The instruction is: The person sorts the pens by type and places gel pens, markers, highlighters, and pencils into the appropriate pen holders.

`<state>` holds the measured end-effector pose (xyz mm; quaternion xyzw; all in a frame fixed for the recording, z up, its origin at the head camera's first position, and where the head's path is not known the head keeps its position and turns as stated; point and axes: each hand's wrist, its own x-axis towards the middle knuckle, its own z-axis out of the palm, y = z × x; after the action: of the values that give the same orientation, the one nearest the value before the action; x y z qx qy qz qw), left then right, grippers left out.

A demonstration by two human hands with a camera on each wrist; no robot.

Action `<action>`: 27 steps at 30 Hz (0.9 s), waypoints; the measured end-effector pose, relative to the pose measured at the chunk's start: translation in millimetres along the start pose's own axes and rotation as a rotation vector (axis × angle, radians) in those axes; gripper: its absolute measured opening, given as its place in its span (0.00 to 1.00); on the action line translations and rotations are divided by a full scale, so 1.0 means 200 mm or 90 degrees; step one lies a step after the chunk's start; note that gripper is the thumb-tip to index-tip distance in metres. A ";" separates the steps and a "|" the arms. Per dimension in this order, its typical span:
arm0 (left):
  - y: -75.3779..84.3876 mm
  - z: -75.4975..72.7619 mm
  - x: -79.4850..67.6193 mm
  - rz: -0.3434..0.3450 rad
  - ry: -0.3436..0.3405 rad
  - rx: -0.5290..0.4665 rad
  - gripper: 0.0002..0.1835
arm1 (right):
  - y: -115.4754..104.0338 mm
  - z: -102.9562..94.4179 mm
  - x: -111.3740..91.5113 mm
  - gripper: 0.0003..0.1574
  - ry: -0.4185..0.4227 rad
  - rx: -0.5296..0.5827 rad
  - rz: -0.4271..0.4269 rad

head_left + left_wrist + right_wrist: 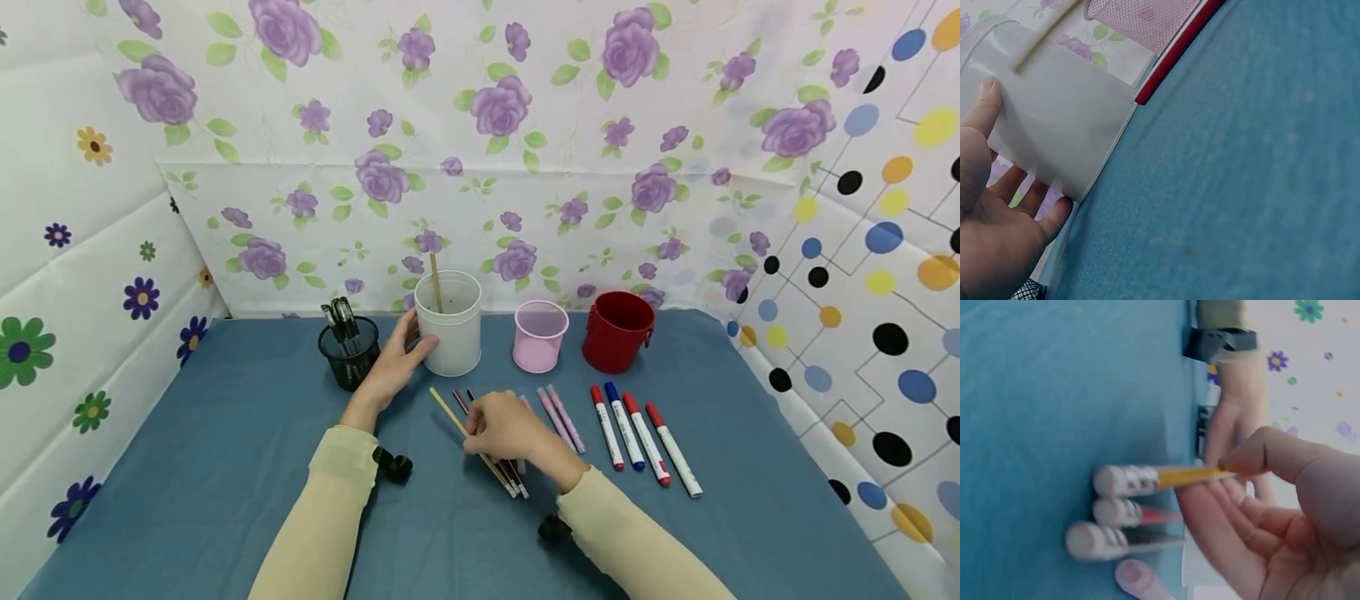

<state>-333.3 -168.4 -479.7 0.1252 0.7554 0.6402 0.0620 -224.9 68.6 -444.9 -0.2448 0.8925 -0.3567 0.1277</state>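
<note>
My left hand (393,362) holds the white cup (453,350) at its left side, thumb toward the front and fingers behind, as the left wrist view shows. A yellowish pencil (435,279) leans upright inside that cup. My right hand (510,429) pinches a yellow pencil (1175,477) between thumb and forefinger, low over the cloth. Beside it lie a red pencil (1157,516) and a black pencil (1150,542), both with white eraser ends and partly hidden by the right hand in the head view.
Right of the pencils lie pink pens (558,414) and several red or blue-capped markers (637,433). A black mesh holder (351,368) with black pens stands at left. A pink mesh cup (538,346) and a red bucket (611,343) stand right of the white cup.
</note>
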 end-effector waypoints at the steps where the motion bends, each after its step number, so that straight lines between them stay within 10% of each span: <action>1: -0.01 0.00 0.01 0.004 0.001 0.001 0.42 | 0.01 -0.02 0.00 0.06 -0.006 0.026 -0.008; 11: -0.04 0.00 0.00 0.032 0.007 0.006 0.42 | 0.10 -0.21 -0.01 0.07 0.011 0.207 -0.066; 27: -0.05 0.00 0.01 0.034 0.006 0.002 0.42 | 0.12 -0.57 0.04 0.11 0.208 0.230 -0.067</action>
<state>-336.5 -169.0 -488.5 0.1424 0.7530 0.6412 0.0410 -285.1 144.4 -381.1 -0.2035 0.8091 -0.5513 0.0049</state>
